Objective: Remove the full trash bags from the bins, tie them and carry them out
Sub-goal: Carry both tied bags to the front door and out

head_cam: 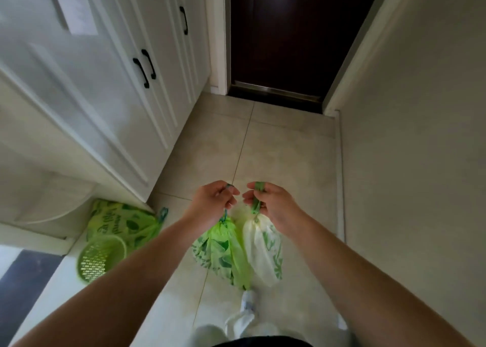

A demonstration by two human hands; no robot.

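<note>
The left hand (214,198) is closed around the drawstring of a green trash bag (223,252). The right hand (273,203) is closed around the green drawstring (257,198) of a pale trash bag (263,249). Both bags hang side by side, touching, above the tiled floor (276,146). At lower left, a third green bag (123,223) lies on the floor beside a green perforated bin (101,258), below the white cabinet (105,83). A dark door (289,36) stands ahead.

Green bag (222,252) and pale bag (263,252) hang touching (drawstrings cinched).
</note>
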